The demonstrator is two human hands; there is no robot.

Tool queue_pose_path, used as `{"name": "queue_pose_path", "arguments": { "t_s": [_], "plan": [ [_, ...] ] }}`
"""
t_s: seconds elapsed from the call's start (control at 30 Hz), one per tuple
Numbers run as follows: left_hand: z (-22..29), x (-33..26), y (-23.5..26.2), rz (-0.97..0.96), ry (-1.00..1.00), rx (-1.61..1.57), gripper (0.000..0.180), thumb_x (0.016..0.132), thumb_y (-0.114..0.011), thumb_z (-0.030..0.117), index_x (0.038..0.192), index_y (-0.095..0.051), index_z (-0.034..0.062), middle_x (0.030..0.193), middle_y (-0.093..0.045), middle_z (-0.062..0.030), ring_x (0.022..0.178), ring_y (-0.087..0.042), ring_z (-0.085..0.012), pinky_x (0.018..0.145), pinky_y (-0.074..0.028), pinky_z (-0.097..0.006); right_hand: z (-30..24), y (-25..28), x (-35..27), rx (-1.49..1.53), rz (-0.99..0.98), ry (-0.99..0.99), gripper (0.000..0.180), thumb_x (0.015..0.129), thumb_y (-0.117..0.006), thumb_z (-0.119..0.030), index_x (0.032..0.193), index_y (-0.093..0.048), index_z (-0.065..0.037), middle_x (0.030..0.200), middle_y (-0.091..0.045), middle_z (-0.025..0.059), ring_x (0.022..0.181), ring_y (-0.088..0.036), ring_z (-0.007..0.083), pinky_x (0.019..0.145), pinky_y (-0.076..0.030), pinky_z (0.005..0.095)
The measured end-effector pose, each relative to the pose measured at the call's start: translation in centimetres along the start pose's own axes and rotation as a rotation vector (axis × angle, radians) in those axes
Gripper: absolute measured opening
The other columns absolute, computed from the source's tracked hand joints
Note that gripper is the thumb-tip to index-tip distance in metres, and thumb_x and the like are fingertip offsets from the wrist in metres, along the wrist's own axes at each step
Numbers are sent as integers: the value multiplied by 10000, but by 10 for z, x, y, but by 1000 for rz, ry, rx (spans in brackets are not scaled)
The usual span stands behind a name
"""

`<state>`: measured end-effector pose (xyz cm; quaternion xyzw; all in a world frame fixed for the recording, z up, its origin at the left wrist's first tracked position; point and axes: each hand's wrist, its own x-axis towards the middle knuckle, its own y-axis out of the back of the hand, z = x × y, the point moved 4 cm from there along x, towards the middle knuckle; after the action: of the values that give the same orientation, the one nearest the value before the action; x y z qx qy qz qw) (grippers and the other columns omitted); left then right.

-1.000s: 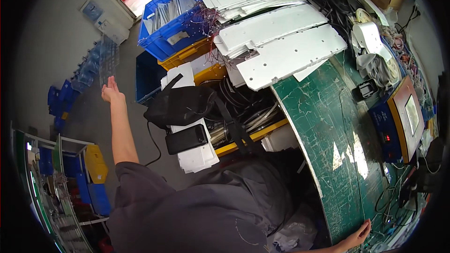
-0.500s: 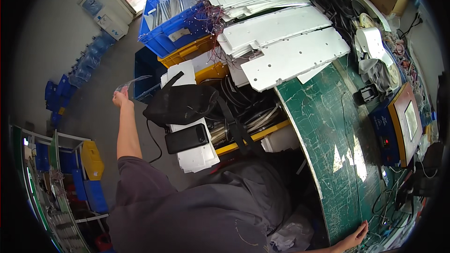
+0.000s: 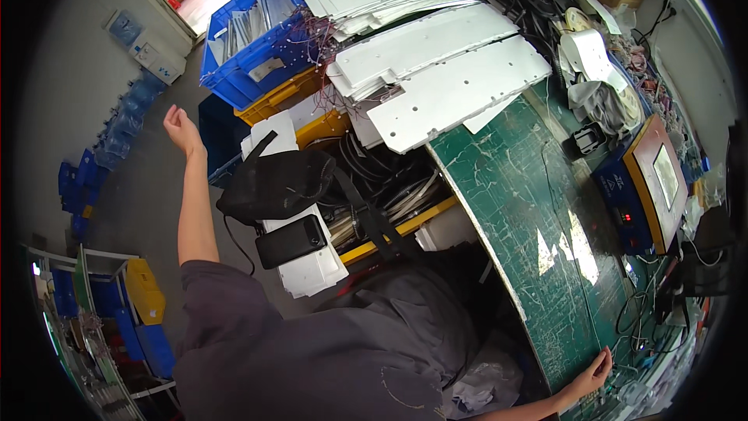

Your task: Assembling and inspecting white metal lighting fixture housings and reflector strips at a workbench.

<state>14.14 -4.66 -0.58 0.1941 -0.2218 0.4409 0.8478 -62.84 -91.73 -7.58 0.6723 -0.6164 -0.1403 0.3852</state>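
Observation:
My left hand [image 3: 184, 131] is stretched out at the left over the floor, its fingers loosely apart and nothing visible in them. Nearest to it are a dark blue bin [image 3: 218, 121] and a black bag [image 3: 273, 183]. At the lower right, my right hand [image 3: 594, 375] rests by the green worktop [image 3: 499, 218] with its fingers curled together. Whatever they may hold is hidden. A thin dark cable [image 3: 580, 296] runs down the worktop toward that hand.
White panels [image 3: 460, 93] lie stacked on the bench's far end. A blue crate [image 3: 257, 66] of flat pieces stands on a yellow one. A black phone [image 3: 291, 241] lies on white sheets. A blue boxed device with a screen [image 3: 643, 187] stands at the right. Shelving [image 3: 117, 304] is lower left.
The clear plastic piece has left my left hand and is no longer visible; its fingers have loosened. The whole view has shifted slightly. My right hand stays at the worktop.

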Motion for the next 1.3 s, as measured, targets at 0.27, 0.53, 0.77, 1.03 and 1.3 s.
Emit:
{"name": "queue_pose_path", "arguments": {
  "t_s": [0.27, 0.53, 0.77, 1.03, 1.3],
  "plan": [
    [305, -227, -79, -1081, -760, -60, 160, 1003, -701, 104, 1152, -736, 54, 1215, -688, -61, 1060, -645, -214, 969, -507, -317, -94, -4, -23, -161, -40, 93, 216, 1094, -638, -152, 1240, -733, -25, 1278, -686, 105, 1180, -657, 252, 1046, -497, 345],
    [311, -299, -122, -1556, -1192, 234, 382, 905, -857, 265, 1247, -759, 125, 1500, -640, -28, 1321, -622, -267, 1090, -510, -385, -94, -8, -24, -182, -15, 170, 205, 1068, -668, -147, 1225, -733, -32, 1303, -672, 107, 1238, -631, 289, 1098, -469, 387],
    [319, -300, -139, -1669, -1166, 357, 459, 856, -891, 328, 1257, -764, 145, 1477, -666, -16, 1295, -644, -257, 1054, -528, -379, -96, -10, -26, -223, 25, 236, 205, 1062, -669, -159, 1211, -730, -32, 1289, -687, 105, 1234, -621, 286, 1106, -453, 383],
    [322, -297, -141, -1656, -1232, 268, 370, 882, -850, 319, 1194, -752, 147, 1374, -706, -30, 1220, -671, -258, 1005, -547, -382, -93, -10, -26, -234, 8, 191, 206, 1063, -672, -150, 1217, -743, -33, 1336, -678, 116, 1303, -611, 304, 1146, -442, 403],
    [328, -310, -132, -1564, -1285, 248, 290, 876, -822, 252, 1125, -742, 125, 1288, -712, -27, 1142, -683, -250, 926, -556, -381, -97, -11, -26, -207, -4, 183, 208, 1066, -672, -158, 1218, -743, -34, 1332, -680, 112, 1292, -616, 294, 1143, -444, 398]
  ]
}}
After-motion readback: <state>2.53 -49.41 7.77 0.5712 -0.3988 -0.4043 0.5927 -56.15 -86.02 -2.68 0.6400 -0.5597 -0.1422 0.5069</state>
